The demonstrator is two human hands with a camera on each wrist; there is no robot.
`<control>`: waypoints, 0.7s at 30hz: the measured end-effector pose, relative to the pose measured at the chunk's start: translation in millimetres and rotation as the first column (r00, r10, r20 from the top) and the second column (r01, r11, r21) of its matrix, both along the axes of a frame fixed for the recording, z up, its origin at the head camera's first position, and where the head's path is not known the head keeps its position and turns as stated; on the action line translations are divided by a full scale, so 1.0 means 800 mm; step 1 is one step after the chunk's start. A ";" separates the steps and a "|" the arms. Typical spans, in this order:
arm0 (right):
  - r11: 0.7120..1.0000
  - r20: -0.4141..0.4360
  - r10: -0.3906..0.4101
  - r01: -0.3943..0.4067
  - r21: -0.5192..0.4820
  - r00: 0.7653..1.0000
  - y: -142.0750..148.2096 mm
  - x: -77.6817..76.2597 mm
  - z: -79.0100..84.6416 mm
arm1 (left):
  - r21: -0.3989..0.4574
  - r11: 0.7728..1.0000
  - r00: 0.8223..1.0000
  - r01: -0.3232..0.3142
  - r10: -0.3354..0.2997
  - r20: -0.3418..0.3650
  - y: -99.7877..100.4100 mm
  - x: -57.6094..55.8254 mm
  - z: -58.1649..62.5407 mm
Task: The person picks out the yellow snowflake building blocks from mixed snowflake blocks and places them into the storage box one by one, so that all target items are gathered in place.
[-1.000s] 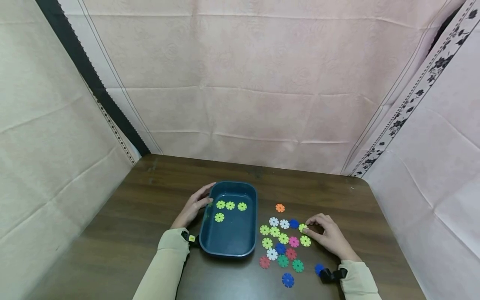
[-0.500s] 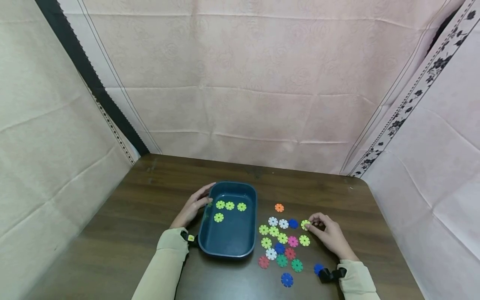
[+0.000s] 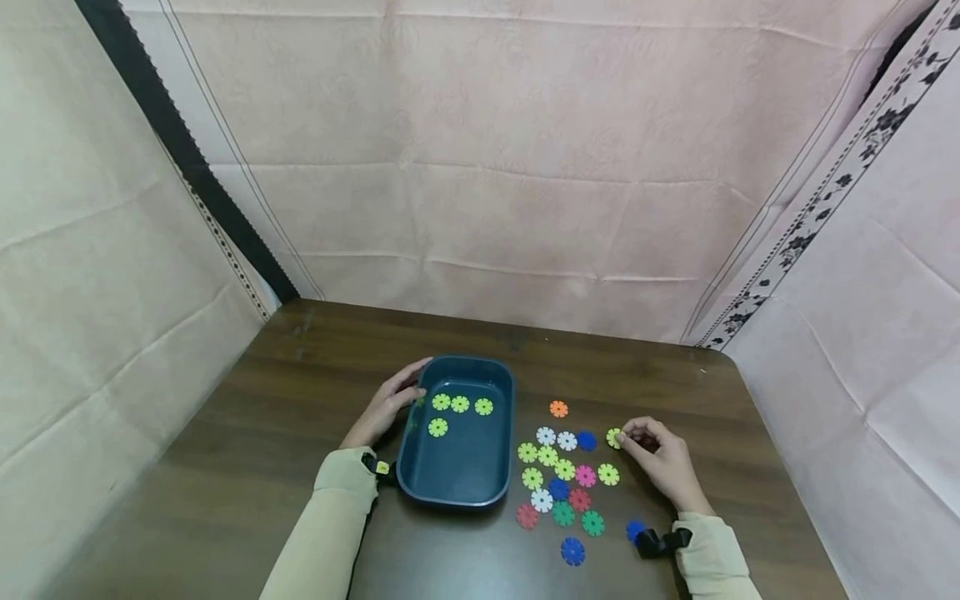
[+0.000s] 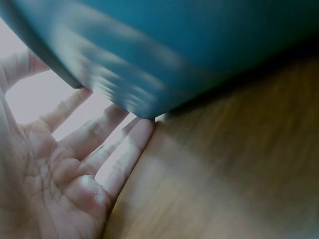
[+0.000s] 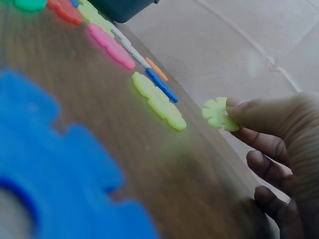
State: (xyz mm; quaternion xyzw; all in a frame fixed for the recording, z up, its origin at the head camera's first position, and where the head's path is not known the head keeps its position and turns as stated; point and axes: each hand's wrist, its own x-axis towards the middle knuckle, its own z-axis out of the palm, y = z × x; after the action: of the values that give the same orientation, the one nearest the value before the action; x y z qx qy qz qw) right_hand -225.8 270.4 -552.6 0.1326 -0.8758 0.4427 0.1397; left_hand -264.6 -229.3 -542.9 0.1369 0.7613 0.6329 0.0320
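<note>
Between thumb and forefinger of my right hand (image 3: 662, 458) is a yellow-green notched plastic disc (image 5: 216, 114), raised above the table in the right wrist view. Another yellow-green disc (image 3: 608, 474) lies flat just below it in the head view. My left hand (image 3: 386, 407) rests along the left side of a dark blue rectangular tray (image 3: 456, 493). Its fingers (image 4: 124, 154) reach out fairly straight against the tray's outer wall in the left wrist view. Several yellow-green discs (image 3: 460, 404) lie inside the tray, towards its far end.
Right of the tray, several loose notched discs lie on the brown table (image 3: 315, 467), among them a pink disc (image 3: 585, 476), a green disc (image 3: 592, 523) and an orange disc (image 3: 558, 408). A blue disc (image 3: 635, 531) sits beside the right wrist. Pale cloth (image 3: 510, 167) hangs behind.
My right hand has drawn the pinched yellow-green disc a little to the right and away from the blue disc beside it. The left hand and tray have stayed in place.
</note>
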 end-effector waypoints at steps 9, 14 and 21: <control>1.000 -0.031 0.006 -0.007 -0.009 0.999 -0.001 -0.001 0.001 | 0.001 1.000 0.999 0.011 -0.011 0.030 -0.002 0.001 0.008; 0.999 0.012 0.000 0.000 -0.039 1.000 -0.003 -0.002 0.002 | -0.003 1.000 0.999 0.026 -0.026 0.044 -0.001 0.006 0.018; 0.994 0.077 0.001 0.008 -0.108 0.997 -0.015 0.002 0.028 | 0.013 1.000 0.999 0.028 -0.028 0.029 -0.001 0.002 0.008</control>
State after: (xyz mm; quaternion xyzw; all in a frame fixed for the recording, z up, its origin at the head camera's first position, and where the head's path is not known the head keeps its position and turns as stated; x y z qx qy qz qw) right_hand -224.0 258.7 -530.3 0.1060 -0.8554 0.4941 0.1135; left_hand -263.1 -230.1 -536.2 0.1385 0.7547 0.6393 0.0511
